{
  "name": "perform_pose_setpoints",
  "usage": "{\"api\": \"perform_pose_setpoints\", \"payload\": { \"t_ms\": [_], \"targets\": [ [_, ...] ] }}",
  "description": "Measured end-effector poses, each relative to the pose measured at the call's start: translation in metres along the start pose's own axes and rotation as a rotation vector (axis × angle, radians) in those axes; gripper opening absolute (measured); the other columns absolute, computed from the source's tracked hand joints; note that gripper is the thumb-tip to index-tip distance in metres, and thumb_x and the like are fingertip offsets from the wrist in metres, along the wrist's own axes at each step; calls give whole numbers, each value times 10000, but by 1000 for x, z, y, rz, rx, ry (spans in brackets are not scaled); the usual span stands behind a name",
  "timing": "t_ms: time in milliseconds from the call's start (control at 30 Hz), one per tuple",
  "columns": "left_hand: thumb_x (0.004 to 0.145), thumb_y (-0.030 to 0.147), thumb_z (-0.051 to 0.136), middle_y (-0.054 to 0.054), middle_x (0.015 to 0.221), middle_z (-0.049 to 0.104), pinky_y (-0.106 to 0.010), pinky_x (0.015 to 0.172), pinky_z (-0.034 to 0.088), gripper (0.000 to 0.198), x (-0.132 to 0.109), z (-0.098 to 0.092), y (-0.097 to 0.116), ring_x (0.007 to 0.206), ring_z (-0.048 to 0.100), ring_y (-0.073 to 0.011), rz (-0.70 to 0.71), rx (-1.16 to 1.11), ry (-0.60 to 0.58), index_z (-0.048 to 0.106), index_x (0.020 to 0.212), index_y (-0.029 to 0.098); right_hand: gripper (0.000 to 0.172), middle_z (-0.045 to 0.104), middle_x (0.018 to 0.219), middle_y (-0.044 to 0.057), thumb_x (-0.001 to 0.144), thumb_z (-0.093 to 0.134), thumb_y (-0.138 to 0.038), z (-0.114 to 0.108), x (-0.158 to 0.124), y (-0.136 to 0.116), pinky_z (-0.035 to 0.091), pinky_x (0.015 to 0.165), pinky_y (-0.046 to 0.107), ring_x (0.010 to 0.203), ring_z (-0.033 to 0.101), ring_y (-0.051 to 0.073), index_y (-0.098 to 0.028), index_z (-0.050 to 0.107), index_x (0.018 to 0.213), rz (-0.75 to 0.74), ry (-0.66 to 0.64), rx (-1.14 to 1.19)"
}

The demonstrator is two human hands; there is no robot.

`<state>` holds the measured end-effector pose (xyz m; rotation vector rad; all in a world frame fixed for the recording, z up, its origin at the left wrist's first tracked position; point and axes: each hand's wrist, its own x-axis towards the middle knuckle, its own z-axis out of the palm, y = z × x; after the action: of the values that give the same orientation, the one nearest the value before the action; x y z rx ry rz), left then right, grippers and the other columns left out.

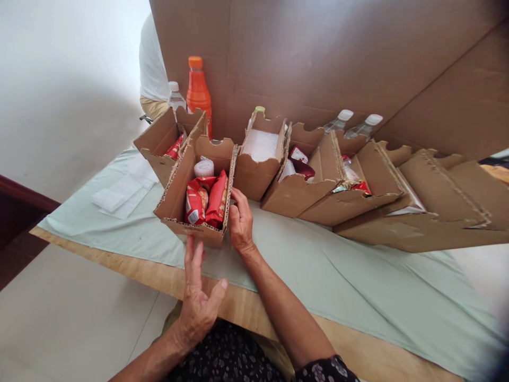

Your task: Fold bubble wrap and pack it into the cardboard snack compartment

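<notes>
An open cardboard box [175,204] stands near the table's front edge. It holds two red snack packets [205,200] and a small white-lidded cup [204,167]. My right hand [240,223] grips the box's right front corner, fingers curled over the rim. My left hand [196,297] is open, fingers stretched toward the box's front wall and just touching its lower edge.
Several more open cardboard boxes [296,185] stand in a row to the right, some with packets and bottles. An orange bottle [198,93] and a clear bottle [175,97] stand behind. A large cardboard sheet [338,53] forms the backdrop. White wrappers [119,193] lie on the green cloth [358,286]. A person's white shirt [151,63] shows at the back.
</notes>
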<state>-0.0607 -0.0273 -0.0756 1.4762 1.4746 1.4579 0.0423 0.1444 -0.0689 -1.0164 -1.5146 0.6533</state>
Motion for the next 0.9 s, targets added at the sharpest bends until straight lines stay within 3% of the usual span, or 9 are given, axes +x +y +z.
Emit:
{"api": "perform_pose_setpoints", "payload": {
  "t_ms": [133,333,467,567,667,733,800,867,900],
  "targets": [
    [952,284,655,-76,1781,122,-596,1280,299,799,43,0,-10,1644,146,-333,50,33,-41,267,1644,378,591,706,1260,149,1014,332,-635,2,-6,24,471,1095,467,1225,644,274,-198,697,1173,143,90,-27],
    [880,427,694,-170,1751,223,-593,1280,278,816,145,10,-31,1624,223,-347,26,27,-101,371,1603,227,544,738,1124,132,1013,325,-567,-7,-2,42,540,936,420,952,699,243,-187,695,1136,252,129,-34],
    [853,456,693,-198,1632,461,-600,1250,335,701,170,8,-42,1535,417,-366,-37,59,-216,539,1483,189,498,755,1073,124,981,383,-549,-7,-1,45,542,915,417,940,697,250,-189,713,1081,263,87,-37],
    [842,391,709,-151,1581,533,-604,1266,310,515,169,-15,-42,1504,456,-361,121,227,-120,662,1326,220,395,765,1031,101,940,484,-511,-6,-2,47,532,931,407,975,693,254,-212,731,1011,262,37,-36],
    [820,270,725,-134,1678,388,-628,1313,158,574,186,-51,-29,1609,248,-370,326,422,148,611,1381,221,362,768,1011,93,927,509,-487,-5,-2,48,526,936,404,976,691,255,-219,747,982,268,5,-35],
    [776,193,752,-126,1722,291,-620,1329,57,633,211,-74,-15,1645,82,-380,370,511,232,592,1387,218,355,770,1002,90,923,510,-476,-4,-1,48,526,930,403,966,690,255,-223,755,972,272,-5,-39],
    [812,181,709,-98,1712,309,-625,1317,36,451,237,-92,-3,1645,38,-396,351,591,211,656,1260,190,349,771,994,89,917,511,-467,-5,0,47,526,924,403,955,689,256,-225,760,960,275,-7,-44],
    [914,201,575,-74,1625,432,-685,1267,36,226,254,-103,7,1633,71,-412,351,666,138,696,1091,130,346,772,986,88,908,512,-462,-5,1,46,527,918,403,944,687,257,-225,760,949,277,-3,-47],
    [939,201,522,-62,1537,526,-719,1240,29,209,258,-107,10,1624,118,-413,373,692,109,703,1003,118,344,773,979,87,902,513,-461,-5,1,46,528,914,403,937,685,257,-225,759,943,278,1,-46]
  ]
}}
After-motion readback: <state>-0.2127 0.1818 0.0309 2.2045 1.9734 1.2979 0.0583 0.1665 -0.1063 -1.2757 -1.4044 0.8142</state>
